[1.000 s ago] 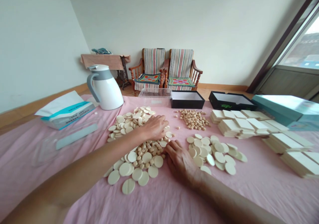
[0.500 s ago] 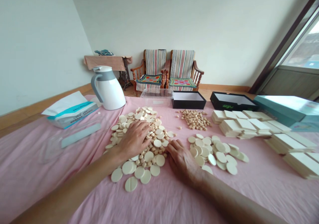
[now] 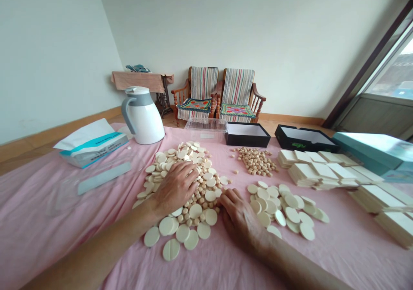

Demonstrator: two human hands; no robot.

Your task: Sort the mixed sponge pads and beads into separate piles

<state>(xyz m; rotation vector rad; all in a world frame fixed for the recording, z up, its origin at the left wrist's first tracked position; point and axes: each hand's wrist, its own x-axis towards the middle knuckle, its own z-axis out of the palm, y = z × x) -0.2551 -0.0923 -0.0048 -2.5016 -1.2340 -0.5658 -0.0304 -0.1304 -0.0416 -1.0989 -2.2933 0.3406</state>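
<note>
Sliding leftward since a second ago, the left hand (image 3: 176,187) now lies palm down on the heap of cream discs and small round pellets (image 3: 201,195), fingers spread wide, holding nothing that shows. Sweeping across from the left, a pink cloth (image 3: 58,221) runs under everything, with a white-and-blue plastic tissue packet (image 3: 92,146) and a pale blue-grey strip (image 3: 105,178) on a clear plastic sheet, then a white-and-grey thermal jug (image 3: 143,118) just behind the heap. That flat, open palm looks like the right touch: light, even pressure should keep the discs from skating away. Over at the heap's right edge, the right hand (image 3: 240,221) sits palm down with its fingers bent and narrowed, though whether anything lies beneath the fingertips, I can't tell. Hard by it sits a looser spread of cream discs (image 3: 284,208), leaving only a tight gap between the two piles. Farther back are a clear plastic tub (image 3: 205,128), a small mound of tan pellets (image 3: 256,161), two open black boxes (image 3: 247,135) (image 3: 305,138), stacks of cream rectangular slabs (image 3: 318,169), and a teal box (image 3: 371,150).
</note>
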